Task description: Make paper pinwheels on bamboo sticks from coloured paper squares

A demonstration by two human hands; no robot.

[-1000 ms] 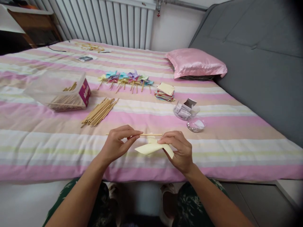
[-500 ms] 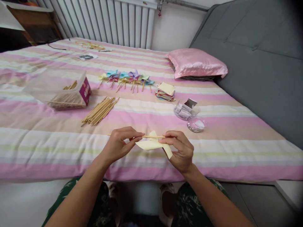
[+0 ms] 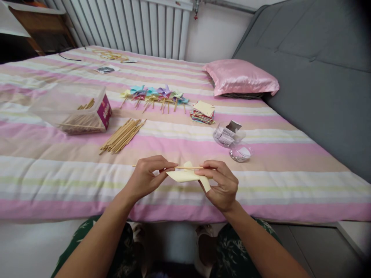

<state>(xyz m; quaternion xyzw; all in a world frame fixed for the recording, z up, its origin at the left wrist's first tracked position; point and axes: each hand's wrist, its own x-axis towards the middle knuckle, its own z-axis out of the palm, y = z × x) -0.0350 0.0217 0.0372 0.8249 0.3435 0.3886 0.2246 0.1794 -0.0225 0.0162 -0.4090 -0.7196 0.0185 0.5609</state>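
Note:
My left hand (image 3: 146, 177) pinches a thin wooden stick (image 3: 185, 167) that lies level between both hands. My right hand (image 3: 222, 184) is closed on a pale yellow folded paper pinwheel (image 3: 184, 176) at the stick's right end. Both hands hover just above the near edge of the striped bed (image 3: 58, 170). The pinwheel's blades stick out to the left and below my right fingers.
A bundle of loose sticks (image 3: 123, 135) lies ahead to the left, beside a clear box (image 3: 71, 110) holding more sticks. A row of finished coloured pinwheels (image 3: 155, 95), a stack of paper squares (image 3: 202, 112) and two small clear pots (image 3: 233, 141) sit farther back. A pink pillow (image 3: 239, 77) lies at the right.
The pinwheel paper has risen closer to the stick and turned slightly in my right fingers. Both hands stay almost where they were.

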